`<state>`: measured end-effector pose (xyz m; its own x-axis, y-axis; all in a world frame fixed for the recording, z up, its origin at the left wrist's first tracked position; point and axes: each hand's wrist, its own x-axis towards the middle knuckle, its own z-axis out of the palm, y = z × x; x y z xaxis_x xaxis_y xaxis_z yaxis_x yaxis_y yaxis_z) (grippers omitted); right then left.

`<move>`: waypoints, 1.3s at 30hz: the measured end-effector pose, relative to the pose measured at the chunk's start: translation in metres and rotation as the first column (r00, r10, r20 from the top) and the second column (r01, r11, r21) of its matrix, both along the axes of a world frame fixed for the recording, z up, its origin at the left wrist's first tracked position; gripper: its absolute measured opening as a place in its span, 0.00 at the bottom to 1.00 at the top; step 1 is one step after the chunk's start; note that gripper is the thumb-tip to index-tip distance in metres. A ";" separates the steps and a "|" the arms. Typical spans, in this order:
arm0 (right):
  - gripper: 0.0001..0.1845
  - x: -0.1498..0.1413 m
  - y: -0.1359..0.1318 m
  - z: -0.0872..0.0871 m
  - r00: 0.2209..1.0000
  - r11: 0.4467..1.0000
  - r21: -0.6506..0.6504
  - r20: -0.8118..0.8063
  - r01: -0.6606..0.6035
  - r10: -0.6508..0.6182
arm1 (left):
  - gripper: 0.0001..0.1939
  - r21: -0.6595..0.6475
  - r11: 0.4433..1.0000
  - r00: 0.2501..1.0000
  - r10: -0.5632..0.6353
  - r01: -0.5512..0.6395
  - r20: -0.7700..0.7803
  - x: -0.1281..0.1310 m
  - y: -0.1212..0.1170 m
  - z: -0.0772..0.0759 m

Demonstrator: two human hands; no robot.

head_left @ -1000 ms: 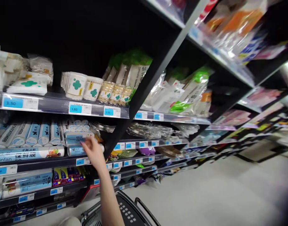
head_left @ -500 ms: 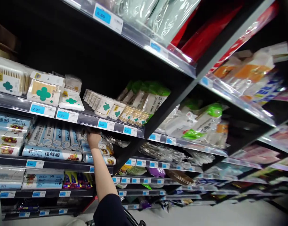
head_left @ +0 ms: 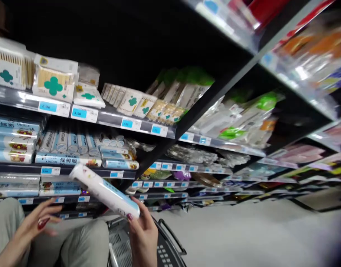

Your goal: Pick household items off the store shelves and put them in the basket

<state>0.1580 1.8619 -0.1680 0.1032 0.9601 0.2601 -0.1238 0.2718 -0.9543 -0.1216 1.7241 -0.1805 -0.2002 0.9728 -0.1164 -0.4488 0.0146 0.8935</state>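
A white and light-blue roll of cling film (head_left: 107, 193) slants across the lower middle, its far end up to the left. My right hand (head_left: 144, 226) is closed on the near end of it, thumb on top. My left hand (head_left: 39, 218) is over my knees with its fingers stretched apart, holding nothing and apart from the roll. Similar cling film rolls (head_left: 67, 158) lie stacked on the shelf behind. Beneath my right hand is a dark plastic shopping basket (head_left: 167, 252), partly hidden by the wrist.
Cotton swab packs (head_left: 53, 83) and small boxes stand on the shelf (head_left: 109, 124) above the rolls. More shelving with packaged goods (head_left: 239, 124) runs away to the right. My bent knees (head_left: 87, 241) are in front of the lowest shelves, beside the pale floor (head_left: 228, 226).
My right hand has drawn back from the shelf and holds a cling film roll out front. My left hand has come into view. The view has shifted, showing the basket and my knees.
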 end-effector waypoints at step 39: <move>0.10 0.009 -0.098 -0.040 0.951 0.887 0.382 0.263 -0.259 0.165 | 0.30 0.231 0.954 0.972 -0.149 0.189 -0.181 -0.006 0.002 -0.047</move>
<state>0.1674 1.7644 -0.2076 -0.1953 0.7566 0.6241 -0.0255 0.6322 -0.7744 -0.1273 1.7259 -0.2272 -0.0266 0.9884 0.1495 -0.3100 -0.1504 0.9388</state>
